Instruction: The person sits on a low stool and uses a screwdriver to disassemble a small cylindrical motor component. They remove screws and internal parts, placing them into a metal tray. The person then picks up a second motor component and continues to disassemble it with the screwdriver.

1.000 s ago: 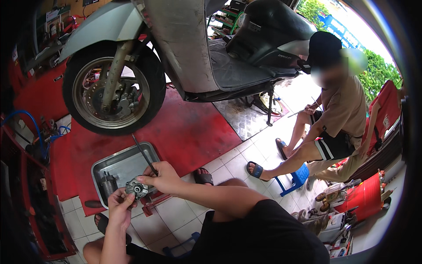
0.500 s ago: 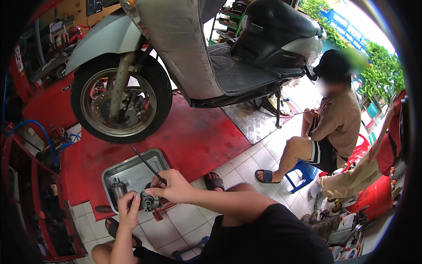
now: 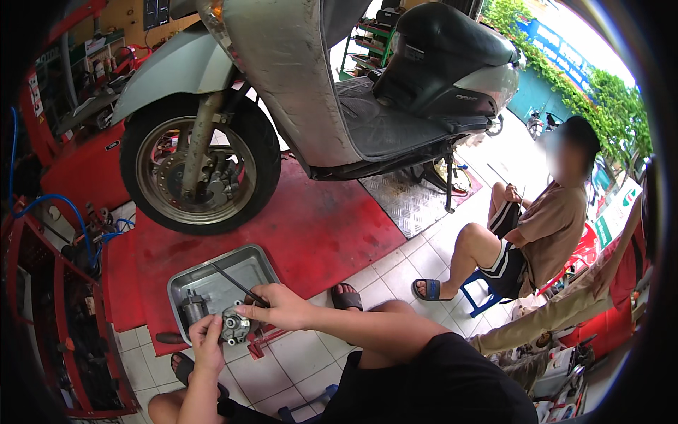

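A grey metal mechanical part [image 3: 235, 325] with a round hub and lugs is between my two hands, above the near edge of a metal tray [image 3: 264, 258]. My left hand [image 3: 206, 342] pinches its left side. My right hand [image 3: 282, 308] is closed round a thin dark rod [image 3: 234, 280] that slants up and left over the tray; its thumb reaches the metal part. The rod's near end is hidden by the fingers. In the tray's left side stands a cylindrical metal part [image 3: 192, 308], just beyond my left hand.
The tray lies on a red lift platform [image 3: 332, 226] under a scooter [image 3: 296, 92] with its front wheel [image 3: 201, 169] close by. A dark handle [image 3: 168, 338] sticks out beside the tray. At right a person [image 3: 551, 219] sits on a blue stool [image 3: 484, 293]. A red rack [image 3: 78, 339] stands left.
The rod has tipped lower toward the tray. The metal part has turned, its hub now facing up more. The seated person has leaned back to the right and raised their head.
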A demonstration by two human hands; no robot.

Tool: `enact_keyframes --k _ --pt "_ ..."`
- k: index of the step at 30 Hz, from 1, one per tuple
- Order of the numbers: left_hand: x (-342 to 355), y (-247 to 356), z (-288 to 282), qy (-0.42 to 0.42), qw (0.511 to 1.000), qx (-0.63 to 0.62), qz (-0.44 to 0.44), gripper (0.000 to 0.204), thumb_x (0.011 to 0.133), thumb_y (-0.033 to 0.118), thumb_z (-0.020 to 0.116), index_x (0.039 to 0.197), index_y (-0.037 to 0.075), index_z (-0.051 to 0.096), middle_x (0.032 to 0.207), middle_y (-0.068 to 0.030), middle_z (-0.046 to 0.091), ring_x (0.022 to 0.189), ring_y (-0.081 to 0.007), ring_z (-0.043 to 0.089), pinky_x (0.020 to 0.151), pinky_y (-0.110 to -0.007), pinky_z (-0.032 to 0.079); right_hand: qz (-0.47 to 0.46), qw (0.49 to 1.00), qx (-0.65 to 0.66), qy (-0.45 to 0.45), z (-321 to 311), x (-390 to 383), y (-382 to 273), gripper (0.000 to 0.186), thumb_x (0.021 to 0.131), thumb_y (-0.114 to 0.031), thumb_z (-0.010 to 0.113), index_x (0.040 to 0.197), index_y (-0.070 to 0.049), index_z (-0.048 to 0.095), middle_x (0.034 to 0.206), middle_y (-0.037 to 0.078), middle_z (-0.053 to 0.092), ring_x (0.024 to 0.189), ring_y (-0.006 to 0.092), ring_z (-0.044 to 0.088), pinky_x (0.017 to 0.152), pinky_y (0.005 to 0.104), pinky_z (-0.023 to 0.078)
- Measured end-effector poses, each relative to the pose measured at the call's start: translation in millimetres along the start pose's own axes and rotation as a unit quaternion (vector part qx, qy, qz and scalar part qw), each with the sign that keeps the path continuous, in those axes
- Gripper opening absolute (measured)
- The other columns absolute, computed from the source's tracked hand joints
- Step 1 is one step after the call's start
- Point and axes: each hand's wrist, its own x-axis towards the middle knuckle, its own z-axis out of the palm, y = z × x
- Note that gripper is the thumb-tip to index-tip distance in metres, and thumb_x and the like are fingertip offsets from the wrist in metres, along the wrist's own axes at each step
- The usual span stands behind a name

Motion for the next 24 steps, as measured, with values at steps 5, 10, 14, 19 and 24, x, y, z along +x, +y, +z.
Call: enact_keyframes --k 5,10,14,19,24 --pt "4 12 -4 -0.006 0.999 -0.054 0.010 0.021 0.099 0.017 0.058 0.095 -0.001 0.069 0.090 -0.0033 0.069 0.083 -0.0095 0.061 0.077 -0.025 0.046 0.036 0.997 0.058 -0.043 8 -1 4 0.062 0.096 -0.054 0.057 0.072 0.003 0.062 0.061 0.004 0.051 0.059 0.0126 0.044 0.054 0.0332 0.040" --pt "5 9 -6 -0.016 1.000 -0.024 -0.010 0.026 0.097 0.014 0.061 0.074 0.002 0.061 0.070 0.0041 0.054 0.064 -0.0041 0.043 0.059 -0.024 0.032 -0.038 0.997 0.070 0.024 16 6 4 0.056 0.099 -0.048 0.056 0.069 -0.001 0.058 0.060 -0.002 0.046 0.058 0.0088 0.040 0.053 0.0293 0.035" --pt "1 14 -2 -0.065 0.997 -0.015 -0.025 0.023 0.096 0.013 0.063 0.077 -0.001 0.064 0.072 0.0026 0.056 0.066 -0.0048 0.045 0.060 -0.024 0.034 -0.035 0.996 0.063 -0.055 5 10 6 0.055 0.099 -0.046 0.057 0.068 0.000 0.059 0.060 -0.002 0.046 0.058 0.0089 0.042 0.053 0.0293 0.036" --pt "-4 19 -5 -0.112 0.990 -0.040 -0.078 0.019 0.094 0.012 0.064 0.084 -0.004 0.068 0.077 -0.0013 0.064 0.069 -0.0065 0.054 0.064 -0.023 0.041 -0.028 0.988 0.070 -0.137 4 7 7 0.053 0.098 -0.044 0.059 0.067 -0.001 0.060 0.059 -0.002 0.048 0.055 0.0076 0.042 0.051 0.0272 0.036" --pt "-5 19 -13 -0.134 0.984 -0.042 -0.113 0.021 0.094 0.015 0.064 0.086 -0.003 0.068 0.076 -0.0025 0.065 0.067 -0.0089 0.057 0.063 -0.025 0.044 0.029 0.970 0.130 -0.204 1 -1 -8 0.046 0.098 -0.041 0.061 0.073 -0.001 0.060 0.060 -0.001 0.050 0.050 0.0060 0.042 0.045 0.0243 0.033"
